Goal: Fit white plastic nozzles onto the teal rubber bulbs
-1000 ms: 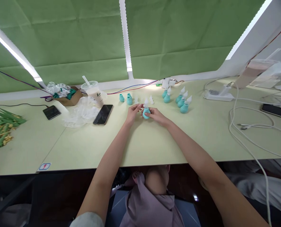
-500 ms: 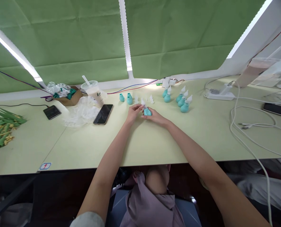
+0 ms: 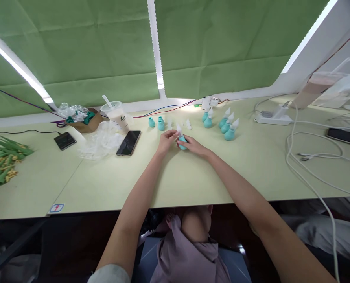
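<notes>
In the head view, my right hand [image 3: 195, 145] is closed around a teal rubber bulb [image 3: 182, 143], held nearly upright over the table. My left hand [image 3: 167, 140] pinches at the base of the clear pointed nozzle [image 3: 179, 128] on top of that bulb. Just beyond my hands lie loose clear nozzles [image 3: 188, 124]. Behind them on the left stand 3 teal bulbs [image 3: 161, 125] with open necks. To the right is a group of several teal bulb syringes [image 3: 229, 134] with nozzles fitted.
A phone [image 3: 128, 143], a crumpled plastic bag [image 3: 101, 141] and a drink cup [image 3: 116, 113] are left of my hands. A cardboard box [image 3: 88, 122] sits farther back. On the right are a power strip [image 3: 273, 118] and white cables [image 3: 293, 157]. Green artificial leaves [image 3: 4, 157] lie far left.
The bulb in my right hand has turned from leaning to more upright, its round end swinging down towards me. Both hands stay in about the same place.
</notes>
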Demonstrator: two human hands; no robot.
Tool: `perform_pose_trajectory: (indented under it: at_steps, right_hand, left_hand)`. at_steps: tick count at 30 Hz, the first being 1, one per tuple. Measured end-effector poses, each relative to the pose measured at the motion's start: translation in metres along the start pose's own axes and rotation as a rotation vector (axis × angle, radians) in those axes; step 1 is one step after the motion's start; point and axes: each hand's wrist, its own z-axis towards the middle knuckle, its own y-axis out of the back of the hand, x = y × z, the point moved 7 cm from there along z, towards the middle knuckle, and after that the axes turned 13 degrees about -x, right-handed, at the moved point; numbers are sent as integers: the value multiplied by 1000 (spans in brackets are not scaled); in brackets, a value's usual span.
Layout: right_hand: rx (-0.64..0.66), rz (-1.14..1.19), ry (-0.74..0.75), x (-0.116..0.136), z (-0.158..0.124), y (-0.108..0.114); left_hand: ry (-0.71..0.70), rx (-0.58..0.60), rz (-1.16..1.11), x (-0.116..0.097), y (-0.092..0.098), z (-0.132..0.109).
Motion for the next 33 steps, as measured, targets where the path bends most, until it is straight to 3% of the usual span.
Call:
perform_pose_trajectory:
  at_steps: [8, 13, 18, 23, 27, 33]
  right_hand:
    - [-366, -155, 86, -2, 14, 53]
    - [-574, -287, 35, -23, 18, 85]
    - [-723, -304, 86, -41, 23, 112]
    - [-780, -323, 157, -39, 23, 120]
    - [-863, -551, 181, -29, 15, 122]
    - [-938, -741, 73, -27, 3, 130]
  left_hand:
    - [0, -25, 97, -4, 5, 1]
    - [14, -19, 124, -7, 4, -3]
    - [15, -14, 139, -2, 7, -1]
    - [7, 0, 144, 6, 9, 5]
    - [17, -1, 147, 7, 10, 5]
    - [23, 1, 158, 7, 10, 5]
